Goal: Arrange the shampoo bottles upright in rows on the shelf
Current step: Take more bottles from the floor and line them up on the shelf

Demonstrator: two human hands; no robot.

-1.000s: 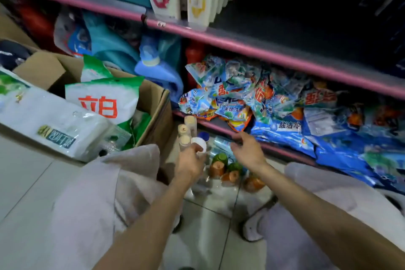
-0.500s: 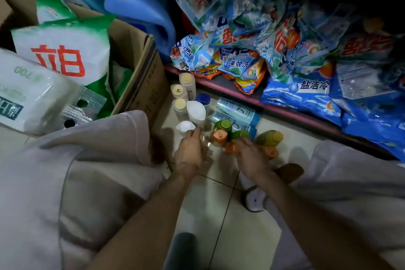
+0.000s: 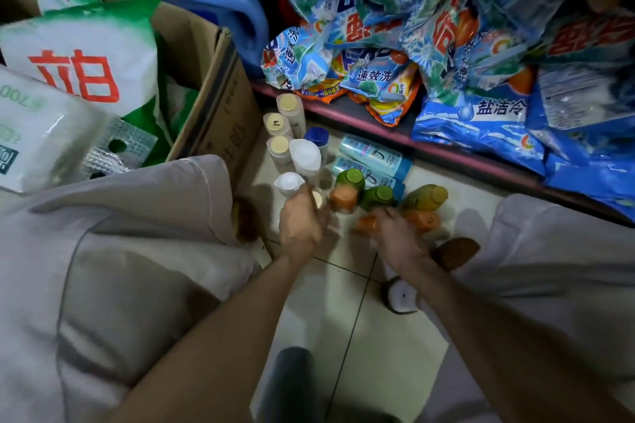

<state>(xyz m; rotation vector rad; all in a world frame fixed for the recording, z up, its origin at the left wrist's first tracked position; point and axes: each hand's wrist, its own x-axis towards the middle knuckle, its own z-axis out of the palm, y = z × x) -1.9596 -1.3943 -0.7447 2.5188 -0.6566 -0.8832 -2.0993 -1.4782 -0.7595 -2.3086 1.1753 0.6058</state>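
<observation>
Two hands work among the small bottles standing on the pale tiled floor [image 3: 360, 336] in front of you, seen from your head camera. Your left hand [image 3: 300, 225] curls its fingers round a small cream-capped bottle [image 3: 319, 199], just beside a white-capped bottle [image 3: 289, 181]. Your right hand [image 3: 395, 237] lies over an orange-capped bottle [image 3: 366, 223]; whether its fingers pinch it you cannot tell. Green-capped bottles [image 3: 350, 178] stand touching beside them, and two light blue tubes [image 3: 374, 156] lie flat near the pink-edged bottom shelf [image 3: 343, 110], which holds blue detergent bags [image 3: 481, 120]. A brown cardboard box [image 3: 220, 106] stands to your left.
</observation>
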